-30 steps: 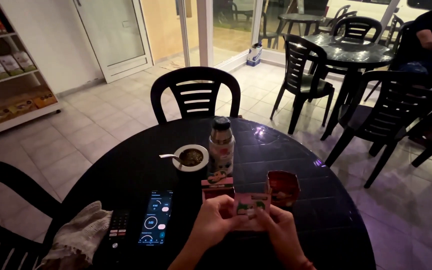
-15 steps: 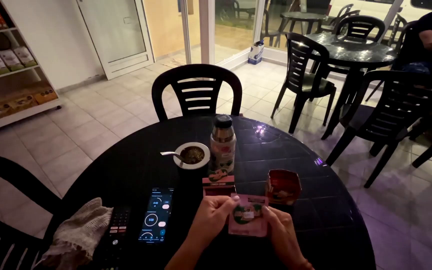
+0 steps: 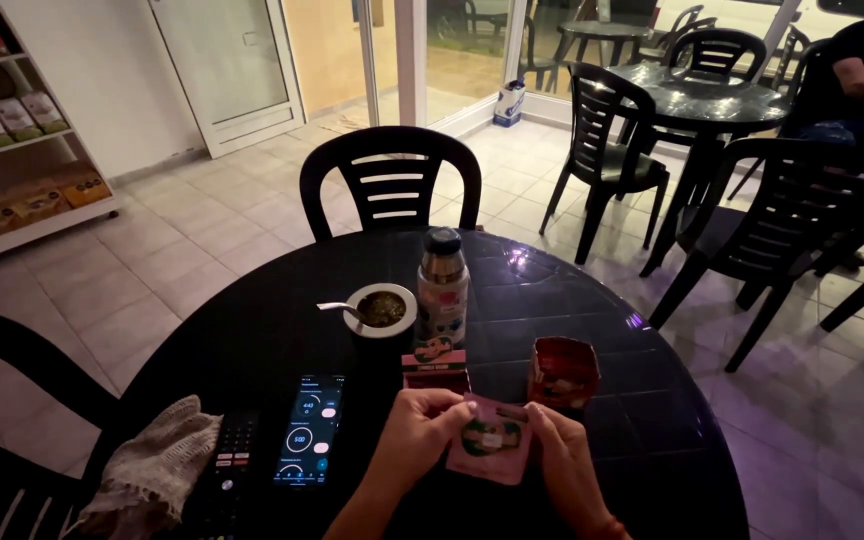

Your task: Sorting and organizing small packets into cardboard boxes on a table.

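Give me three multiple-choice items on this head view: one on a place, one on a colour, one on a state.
1. Where does the lit smartphone lie on the round black table?
A. left of the hands, beside the dark remote control
B. behind the flask
C. on a chair

2. What colour is the small flat packet held in the hands?
A. green
B. pink
C. white

3. How is the packet held?
A. lying untouched on the table
B. pinched in one hand only
C. held by the left hand and right hand together

Answers:
1 A: the phone lies left of the left hand, screen lit, with the remote at its left edge.
2 B: its face is pink with a dark round picture.
3 C: fingers of both hands grip its upper corners.
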